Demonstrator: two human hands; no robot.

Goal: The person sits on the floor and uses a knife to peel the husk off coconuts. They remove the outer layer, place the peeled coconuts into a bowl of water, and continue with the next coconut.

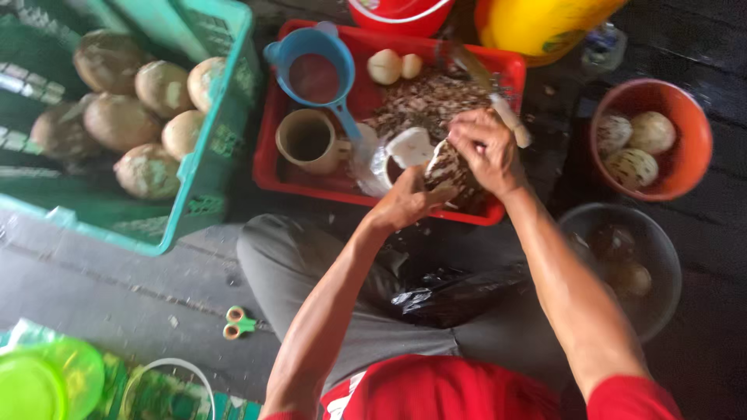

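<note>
- The left hand (406, 204) holds one round brown-and-white coconut piece (447, 167) from below, fingers curled around it.
- The right hand (484, 149) wraps over the top of the same coconut piece and also grips a knife with a pale handle (510, 118). The blade runs up and away from the hand.
- The coconut piece is just above the near edge of one red plastic tray (272, 155).
- In the tray there is one pile of brown shavings (424, 101), two small white peeled balls (393, 66), one tan mug (307, 140) and one blue plastic scoop with a handle (315, 66).
- One white curved shell piece (408, 146) lies just beside the left hand.
- One green plastic crate (210, 155) sits left of the tray. It holds seven round brown coconuts (120, 120) that I can count.
- One orange round bowl (689, 140) sits to the right with three pale peeled coconuts (634, 148) inside.
- One grey metal bowl (661, 257) sits near the right arm. It has about two round things in it, but they are dim.
- One small pair of scissors with green and orange handles (239, 323) lies on the grey floor (117, 288).
- One black plastic bag (455, 295) lies on the person's lap.
- One yellow container (537, 27) and one red bucket (397, 15) stand behind the tray.
</note>
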